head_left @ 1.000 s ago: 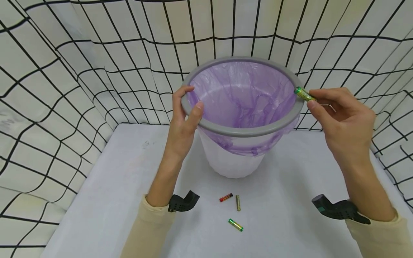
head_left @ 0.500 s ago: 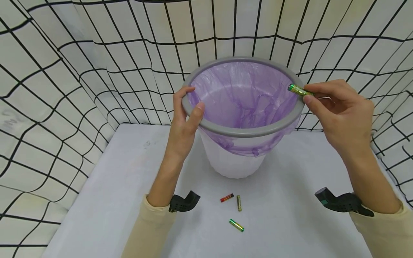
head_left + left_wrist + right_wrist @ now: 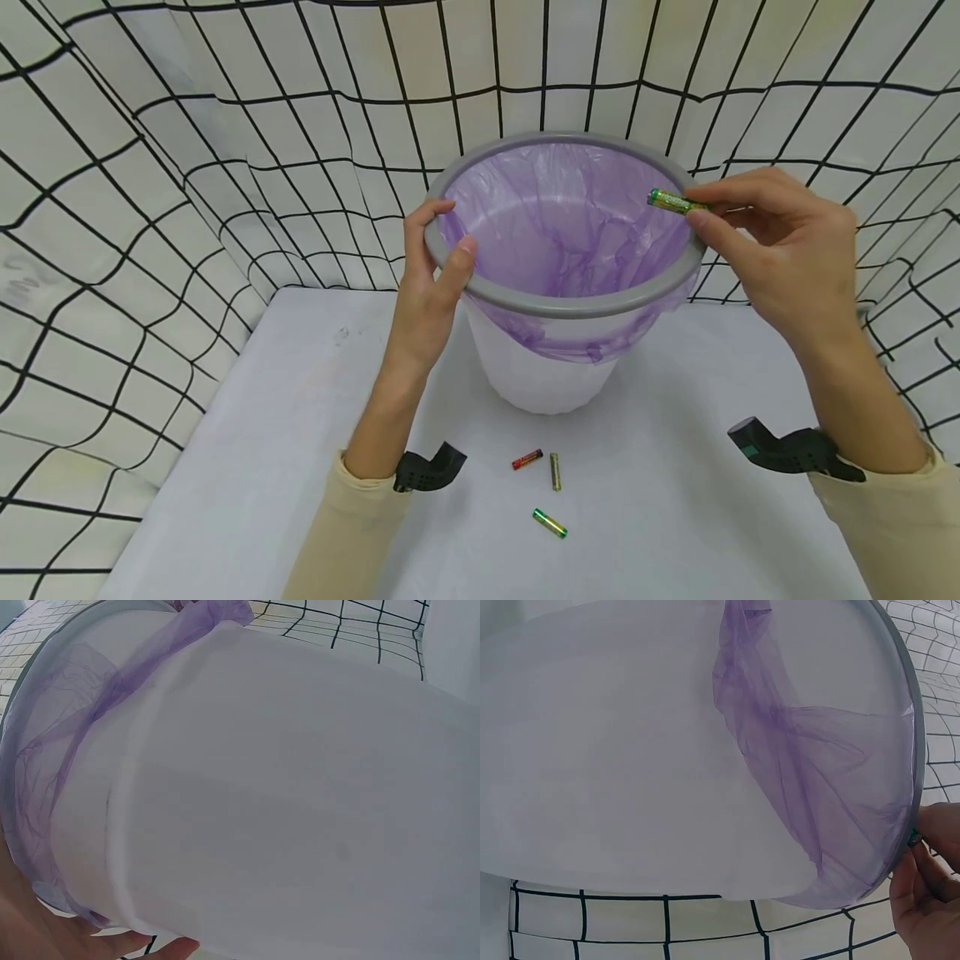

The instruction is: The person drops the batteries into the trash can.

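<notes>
A white trash can (image 3: 540, 383) with a grey rim (image 3: 577, 307) and a purple bag liner (image 3: 555, 225) stands upright in the head view. At the rim's left side my left hand (image 3: 427, 308) grips it, thumb over the top edge and some fingers outside. My right hand (image 3: 787, 250) pinches a green battery (image 3: 670, 202) between thumb and fingertips, just over the right part of the rim, its far end above the opening. In the right wrist view only the end of that battery (image 3: 915, 838) shows beside the rim.
On the white table (image 3: 285, 417) in front of the can lie a red battery (image 3: 527, 459), a thin gold-green battery (image 3: 555, 472) and another green battery (image 3: 550, 523). White walls with a black grid (image 3: 420, 75) enclose the back and sides.
My right hand has moved left and slightly up with the green battery, bringing it from the rim's right edge to over the opening. My left hand stays on the rim.
</notes>
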`<state>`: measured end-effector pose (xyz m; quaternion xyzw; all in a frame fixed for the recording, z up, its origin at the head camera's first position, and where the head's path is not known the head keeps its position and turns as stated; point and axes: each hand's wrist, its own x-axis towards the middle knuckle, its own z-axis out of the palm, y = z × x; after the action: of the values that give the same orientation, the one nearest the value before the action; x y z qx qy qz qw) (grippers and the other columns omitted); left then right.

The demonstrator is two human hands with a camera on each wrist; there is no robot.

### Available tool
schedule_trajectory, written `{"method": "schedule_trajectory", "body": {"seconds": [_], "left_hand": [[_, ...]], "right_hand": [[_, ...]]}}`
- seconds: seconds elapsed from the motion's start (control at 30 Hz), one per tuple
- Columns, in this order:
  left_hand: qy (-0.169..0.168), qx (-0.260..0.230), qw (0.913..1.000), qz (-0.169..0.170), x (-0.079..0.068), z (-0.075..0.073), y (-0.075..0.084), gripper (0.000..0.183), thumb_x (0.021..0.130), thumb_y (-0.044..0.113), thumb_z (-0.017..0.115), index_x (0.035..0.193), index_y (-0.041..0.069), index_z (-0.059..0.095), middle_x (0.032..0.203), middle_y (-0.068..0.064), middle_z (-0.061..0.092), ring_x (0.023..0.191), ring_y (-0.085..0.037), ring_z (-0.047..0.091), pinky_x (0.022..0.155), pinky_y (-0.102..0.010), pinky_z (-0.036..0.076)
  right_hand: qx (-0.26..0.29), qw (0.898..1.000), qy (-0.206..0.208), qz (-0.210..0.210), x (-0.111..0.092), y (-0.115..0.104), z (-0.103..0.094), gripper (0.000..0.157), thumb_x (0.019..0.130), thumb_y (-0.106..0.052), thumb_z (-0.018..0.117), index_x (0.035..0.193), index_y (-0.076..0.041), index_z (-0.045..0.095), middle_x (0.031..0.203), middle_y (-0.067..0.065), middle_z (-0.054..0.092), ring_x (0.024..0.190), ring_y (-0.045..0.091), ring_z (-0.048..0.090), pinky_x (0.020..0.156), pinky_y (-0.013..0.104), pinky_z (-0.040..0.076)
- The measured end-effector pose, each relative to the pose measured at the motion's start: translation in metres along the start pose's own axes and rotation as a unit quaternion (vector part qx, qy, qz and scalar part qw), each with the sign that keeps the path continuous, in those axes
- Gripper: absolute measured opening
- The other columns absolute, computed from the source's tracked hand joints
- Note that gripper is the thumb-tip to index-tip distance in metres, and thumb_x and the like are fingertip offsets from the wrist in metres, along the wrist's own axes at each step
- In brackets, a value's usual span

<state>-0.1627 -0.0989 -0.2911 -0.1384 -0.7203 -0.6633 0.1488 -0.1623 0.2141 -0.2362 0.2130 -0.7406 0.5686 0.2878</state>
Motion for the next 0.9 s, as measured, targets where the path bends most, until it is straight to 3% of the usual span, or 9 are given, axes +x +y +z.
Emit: {"method": "schedule_trajectory", "body": {"seconds": [0.27, 0.47, 0.57, 0.73, 0.9], "left_hand": [[0.001, -0.003, 1.0, -0.005, -0.0009, 0.0002, -0.0009, 0.062, 0.094, 0.054, 0.058, 0.147, 0.031, 0.038, 0.157, -0.001, 0.041, 0.134, -0.019, 0.049, 0.111, -0.052, 0.043], [0.0, -0.005, 1.0, -0.009, -0.0012, 0.0001, -0.0007, 0.062, 0.094, 0.053, 0.058, 0.148, 0.031, 0.038, 0.158, -0.001, 0.041, 0.135, -0.019, 0.049, 0.11, -0.053, 0.043], [0.001, -0.003, 1.0, -0.009, -0.001, 0.0001, -0.0006, 0.06, 0.094, 0.051, 0.058, 0.148, 0.031, 0.038, 0.158, -0.001, 0.041, 0.134, -0.019, 0.049, 0.11, -0.052, 0.043], [0.0, -0.004, 1.0, -0.006, -0.0005, 0.0003, -0.0014, 0.06, 0.094, 0.052, 0.058, 0.147, 0.032, 0.038, 0.157, -0.001, 0.042, 0.133, -0.019, 0.05, 0.11, -0.051, 0.044], [-0.001, -0.003, 1.0, -0.005, -0.0002, 0.0005, -0.0011, 0.059, 0.094, 0.053, 0.058, 0.146, 0.034, 0.039, 0.156, -0.001, 0.043, 0.132, -0.019, 0.05, 0.109, -0.051, 0.044]], "right_hand": [[-0.068, 0.997, -0.023, -0.006, 0.0037, 0.0045, 0.003, 0.022, 0.088, 0.009, 0.075, 0.11, 0.01, 0.076, 0.101, -0.007, 0.072, 0.089, 0.012, 0.062, 0.081, 0.012, 0.053], [-0.072, 0.997, -0.037, 0.002, 0.0044, 0.0068, 0.004, 0.023, 0.088, 0.008, 0.075, 0.112, 0.007, 0.076, 0.101, -0.006, 0.071, 0.089, 0.012, 0.062, 0.073, 0.012, 0.05], [-0.072, 0.996, -0.042, 0.011, 0.0032, 0.0072, 0.0037, 0.025, 0.089, 0.006, 0.075, 0.114, 0.003, 0.077, 0.103, -0.005, 0.072, 0.093, 0.012, 0.064, 0.078, 0.013, 0.051], [-0.022, 0.999, -0.028, 0.015, 0.0006, 0.0086, 0.0021, 0.024, 0.089, 0.007, 0.073, 0.112, -0.001, 0.077, 0.106, -0.002, 0.075, 0.096, 0.014, 0.067, 0.085, 0.014, 0.054], [0.031, 0.999, -0.007, 0.01, -0.0047, 0.0065, 0.0016, 0.021, 0.088, 0.009, 0.072, 0.108, 0.007, 0.076, 0.103, 0.0, 0.072, 0.093, 0.014, 0.066, 0.078, 0.013, 0.055]]}}
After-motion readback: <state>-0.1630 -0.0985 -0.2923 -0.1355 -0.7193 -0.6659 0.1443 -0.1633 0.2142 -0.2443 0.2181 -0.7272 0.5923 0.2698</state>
